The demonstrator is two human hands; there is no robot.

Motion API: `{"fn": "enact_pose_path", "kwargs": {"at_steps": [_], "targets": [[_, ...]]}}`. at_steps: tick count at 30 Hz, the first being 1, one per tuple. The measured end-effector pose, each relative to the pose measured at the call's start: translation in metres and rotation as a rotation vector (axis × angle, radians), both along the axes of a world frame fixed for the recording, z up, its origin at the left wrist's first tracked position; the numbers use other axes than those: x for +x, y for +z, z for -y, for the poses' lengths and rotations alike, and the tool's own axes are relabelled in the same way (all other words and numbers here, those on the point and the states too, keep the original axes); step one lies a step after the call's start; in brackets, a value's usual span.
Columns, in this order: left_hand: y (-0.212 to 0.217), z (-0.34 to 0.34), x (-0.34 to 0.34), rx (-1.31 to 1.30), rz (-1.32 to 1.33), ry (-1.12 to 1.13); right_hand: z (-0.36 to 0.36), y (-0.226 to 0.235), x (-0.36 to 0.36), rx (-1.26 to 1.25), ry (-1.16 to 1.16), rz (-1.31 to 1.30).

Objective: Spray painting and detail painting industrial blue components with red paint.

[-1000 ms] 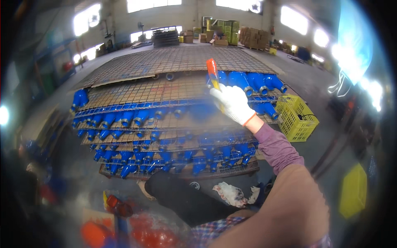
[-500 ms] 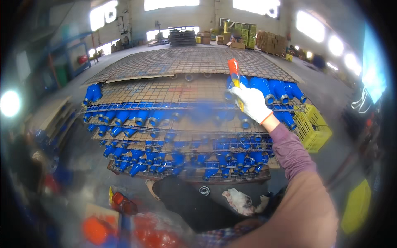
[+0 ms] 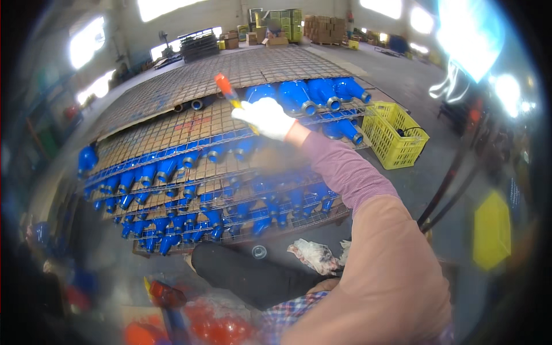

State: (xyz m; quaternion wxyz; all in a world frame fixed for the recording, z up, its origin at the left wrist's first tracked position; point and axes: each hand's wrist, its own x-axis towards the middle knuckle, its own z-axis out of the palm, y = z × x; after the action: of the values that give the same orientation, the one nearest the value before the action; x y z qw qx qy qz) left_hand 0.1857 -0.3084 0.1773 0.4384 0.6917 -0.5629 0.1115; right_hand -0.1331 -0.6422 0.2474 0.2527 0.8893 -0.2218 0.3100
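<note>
My right hand, in a white glove, is closed around the yellow handle of a brush with a red-orange end, which points up and left. Hand and brush are just in front of the upper rack layer, beside several large glossy blue metal fittings with bare round ends. More blue fittings lie in rows on the lower layers, between wire mesh racks and brown sheets. My left hand is not in view.
A yellow plastic crate stands on the floor right of the stack. Below lie a stained white cloth, a small metal ring, a red container and red-smeared plastic. A dark hose hangs at right.
The view has swung right, so the stack appears further left. My right hand still grips the brush, which stays near the upper blue fittings, now just left of them.
</note>
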Motion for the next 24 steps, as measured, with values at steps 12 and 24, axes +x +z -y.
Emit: {"fn": "enact_pose_path", "kwargs": {"at_steps": [12,24], "targets": [[0.004,-0.05,0.013,-0.063,0.026,0.101,-0.029,0.009,0.016,0.003,0.259,0.126],[0.033,-0.236,-0.032,-0.34,0.227,0.488,-0.194,0.07,0.123,0.627,1.402,0.376]]}}
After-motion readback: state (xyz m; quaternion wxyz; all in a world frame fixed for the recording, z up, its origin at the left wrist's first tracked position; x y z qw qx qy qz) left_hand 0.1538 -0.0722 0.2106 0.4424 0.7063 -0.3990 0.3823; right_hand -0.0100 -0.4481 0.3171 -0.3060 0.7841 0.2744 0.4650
